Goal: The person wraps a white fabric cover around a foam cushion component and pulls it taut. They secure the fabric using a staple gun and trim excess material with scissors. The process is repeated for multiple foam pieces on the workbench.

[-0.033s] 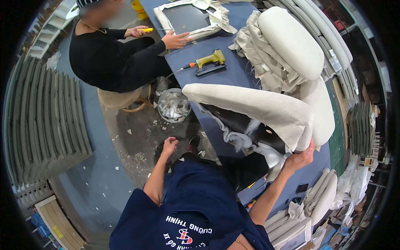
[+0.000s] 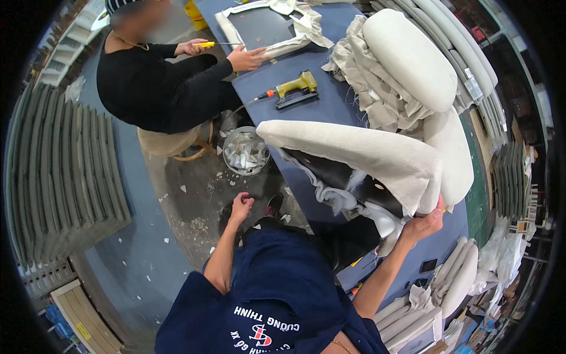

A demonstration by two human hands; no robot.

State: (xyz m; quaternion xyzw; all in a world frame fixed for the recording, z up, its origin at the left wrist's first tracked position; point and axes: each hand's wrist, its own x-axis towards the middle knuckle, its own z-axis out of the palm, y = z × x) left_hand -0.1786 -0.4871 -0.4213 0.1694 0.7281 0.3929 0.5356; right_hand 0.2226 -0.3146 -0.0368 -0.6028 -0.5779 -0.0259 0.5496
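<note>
A cream upholstered seat cushion (image 2: 354, 152) stands tilted on the blue table, its dark underside and loose white padding (image 2: 330, 194) showing along the near side. My right hand (image 2: 425, 225) is closed on the cushion's right corner, with the fingertips partly hidden behind the fabric. Away from the table, my left hand (image 2: 242, 206) hangs over the floor in front of my body, fingers loosely bent and nothing visible in them. A yellow-green staple gun (image 2: 296, 89) with an air hose lies on the table beyond the cushion.
Across the table a seated co-worker (image 2: 162, 88) holds a yellow-handled screwdriver (image 2: 206, 44) at a cushion frame (image 2: 259, 28). Stacked cream cushions (image 2: 410, 59) stand behind mine. A scrap-filled bucket (image 2: 245, 171) sits on the floor. Grey panels (image 2: 65, 183) are piled at left; a phone (image 2: 428, 266) lies at right.
</note>
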